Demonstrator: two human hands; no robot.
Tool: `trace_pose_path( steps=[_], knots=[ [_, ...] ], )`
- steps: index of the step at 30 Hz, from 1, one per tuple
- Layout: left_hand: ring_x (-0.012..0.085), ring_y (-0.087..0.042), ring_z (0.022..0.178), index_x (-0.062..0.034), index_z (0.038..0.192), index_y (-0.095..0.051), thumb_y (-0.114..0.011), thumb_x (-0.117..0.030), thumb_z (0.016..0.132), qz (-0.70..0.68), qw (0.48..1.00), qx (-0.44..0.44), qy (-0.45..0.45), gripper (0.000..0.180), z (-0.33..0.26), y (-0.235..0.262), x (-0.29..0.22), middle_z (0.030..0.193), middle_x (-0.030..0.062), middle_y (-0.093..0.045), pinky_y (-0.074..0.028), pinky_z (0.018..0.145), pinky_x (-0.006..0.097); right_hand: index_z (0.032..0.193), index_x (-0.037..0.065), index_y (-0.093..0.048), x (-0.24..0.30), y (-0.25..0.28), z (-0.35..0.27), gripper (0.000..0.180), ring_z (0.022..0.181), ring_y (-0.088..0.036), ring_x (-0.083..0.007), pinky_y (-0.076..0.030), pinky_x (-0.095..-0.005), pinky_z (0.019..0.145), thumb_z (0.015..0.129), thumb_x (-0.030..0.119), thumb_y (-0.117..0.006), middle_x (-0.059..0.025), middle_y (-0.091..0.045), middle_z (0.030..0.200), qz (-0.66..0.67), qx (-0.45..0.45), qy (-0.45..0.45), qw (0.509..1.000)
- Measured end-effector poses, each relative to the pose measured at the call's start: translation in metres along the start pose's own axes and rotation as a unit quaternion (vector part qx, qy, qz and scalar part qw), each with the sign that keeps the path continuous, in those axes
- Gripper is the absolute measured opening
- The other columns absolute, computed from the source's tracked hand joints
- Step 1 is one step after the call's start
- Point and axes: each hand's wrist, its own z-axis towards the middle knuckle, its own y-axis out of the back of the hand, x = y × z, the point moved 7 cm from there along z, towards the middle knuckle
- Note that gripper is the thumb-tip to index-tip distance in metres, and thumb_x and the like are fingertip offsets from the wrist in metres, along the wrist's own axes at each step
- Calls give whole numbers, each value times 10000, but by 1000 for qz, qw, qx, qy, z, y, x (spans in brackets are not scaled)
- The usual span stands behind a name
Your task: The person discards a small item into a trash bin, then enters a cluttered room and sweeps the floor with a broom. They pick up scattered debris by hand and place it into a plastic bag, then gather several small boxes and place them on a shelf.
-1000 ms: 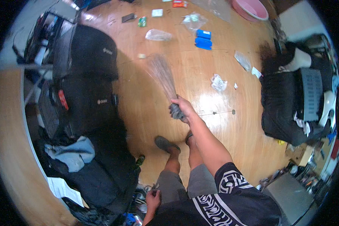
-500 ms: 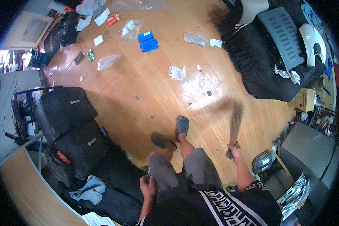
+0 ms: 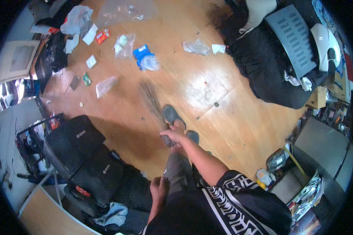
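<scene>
My right hand [image 3: 174,136] is closed round the bound handle end of a stick broom [image 3: 152,101]. The broom slants up and to the left over the wooden floor, its thin bristles smeared by motion. Beyond the bristle tips lies an open blue box [image 3: 141,52] with clear crumpled plastic [image 3: 149,62] against it. My left hand [image 3: 159,188] hangs beside my left thigh with its fingers curled; whatever may be inside them is hidden.
Plastic bags [image 3: 124,45], a red packet [image 3: 103,36] and a green packet [image 3: 86,79] litter the floor. Black padded seats [image 3: 78,137] stand at the left. At the right, a black-covered piece of furniture [image 3: 262,78] bears a grey slotted panel [image 3: 292,41].
The broom has swept from the right across to the left in my right hand. Crumpled plastic from mid-floor now lies against the blue box. My feet have shifted.
</scene>
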Motion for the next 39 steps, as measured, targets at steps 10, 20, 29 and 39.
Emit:
trace_pose_path(
  steps=[10,20,29,39],
  knots=[
    [246,-661,784,50,914,-645,-643,-247,846,96,995,37,8,304,31,11,-86,836,190,-678,-500,720,350,1296,38,-473,3,170,-168,545,829,-628,-179,-532,-289,665,796,145,-660,-88,-649,986,90,-254,22,963],
    [280,-650,754,22,905,-635,-661,-225,836,79,997,-6,-19,258,33,-11,-86,807,184,-656,-494,711,372,1221,-10,-537,72,120,11,522,883,-599,-158,-488,-289,781,758,169,-698,-99,-632,1034,-102,-121,29,987],
    [202,-632,727,32,897,-637,-662,-173,861,150,985,-13,-80,210,29,-42,-115,800,135,-673,-488,683,314,1342,37,-442,162,224,-130,661,906,-644,-225,-509,-328,771,728,105,-677,-141,-659,1001,-216,-195,75,954],
    [218,-640,784,32,920,-633,-664,-217,863,208,976,-27,-67,257,25,-44,-114,846,144,-672,-492,722,329,1188,-21,-540,193,238,20,525,922,-626,-228,-489,-313,802,720,169,-683,-157,-639,1085,-164,-165,141,962]
  ],
)
